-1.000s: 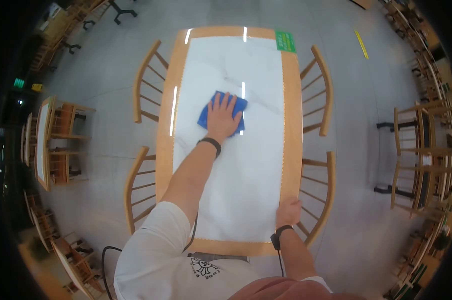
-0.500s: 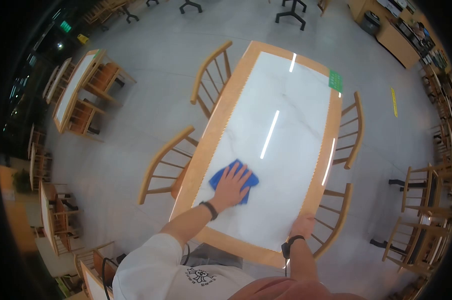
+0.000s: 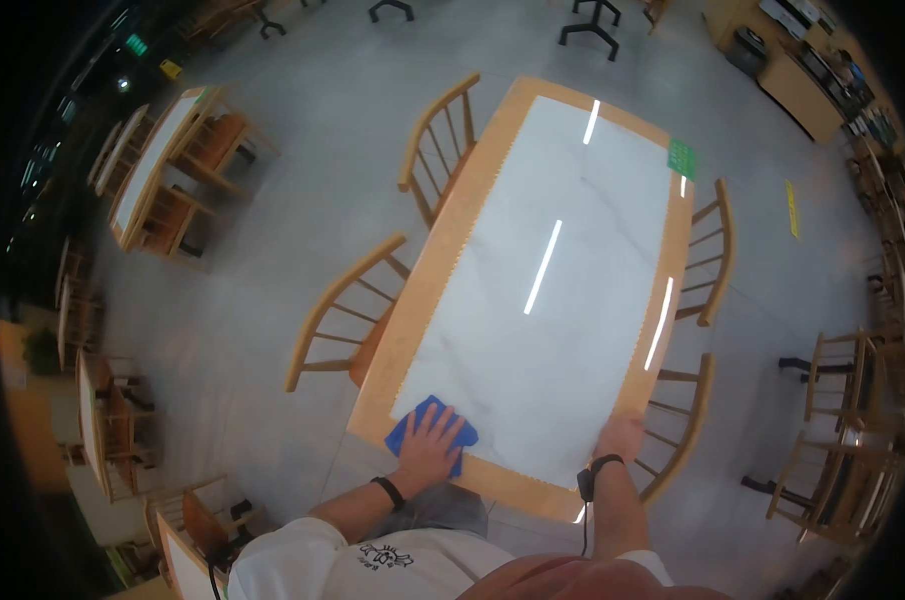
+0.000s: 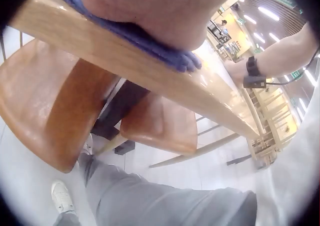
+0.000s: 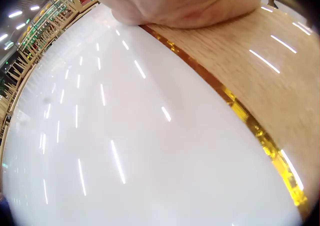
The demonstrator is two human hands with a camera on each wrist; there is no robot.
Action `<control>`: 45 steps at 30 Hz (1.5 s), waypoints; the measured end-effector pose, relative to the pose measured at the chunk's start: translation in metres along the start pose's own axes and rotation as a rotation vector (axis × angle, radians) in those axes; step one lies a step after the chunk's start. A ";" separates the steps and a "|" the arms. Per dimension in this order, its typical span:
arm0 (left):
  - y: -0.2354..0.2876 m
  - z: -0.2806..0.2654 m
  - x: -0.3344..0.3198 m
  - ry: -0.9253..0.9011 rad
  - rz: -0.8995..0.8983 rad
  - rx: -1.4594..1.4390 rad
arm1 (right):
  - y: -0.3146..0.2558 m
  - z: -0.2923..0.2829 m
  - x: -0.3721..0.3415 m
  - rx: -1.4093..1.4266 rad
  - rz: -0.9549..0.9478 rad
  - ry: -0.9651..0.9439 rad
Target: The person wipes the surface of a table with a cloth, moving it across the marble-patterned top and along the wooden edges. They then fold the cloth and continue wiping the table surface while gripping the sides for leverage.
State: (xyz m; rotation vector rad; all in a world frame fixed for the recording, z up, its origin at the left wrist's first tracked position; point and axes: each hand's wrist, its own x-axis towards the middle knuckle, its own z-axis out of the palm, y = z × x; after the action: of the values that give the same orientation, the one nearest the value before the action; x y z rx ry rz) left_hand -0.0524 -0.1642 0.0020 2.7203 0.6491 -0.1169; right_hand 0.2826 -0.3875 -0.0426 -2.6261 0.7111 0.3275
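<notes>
Blue, soft-fabric cloth (image 3: 464, 436) lies directly under L hand (image 3: 427, 456), at near-L corner of white, marble-patterned, wood-bordered surface (image 3: 533, 350); long axis unclear. L hand: open, fingers spread, resting on cloth. R hand (image 3: 622, 437): at surface's R edge, well apart from cloth; finger pose n/a, cannot tell.

Left hand (image 3: 428, 453) flat and splayed

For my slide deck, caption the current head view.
Left hand spread on a blue cloth at the table's near-left corner, right hand at its right edge.
</notes>
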 end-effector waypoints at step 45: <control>-0.003 -0.022 0.490 0.323 0.035 0.190 | -0.003 0.004 -0.005 -0.099 0.012 0.144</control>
State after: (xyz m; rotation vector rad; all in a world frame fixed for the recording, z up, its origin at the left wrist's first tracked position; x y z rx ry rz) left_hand 0.3840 0.0536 -0.0549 2.9619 0.7082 0.2898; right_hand 0.2791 -0.3811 -0.0439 -2.7615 0.7757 0.1825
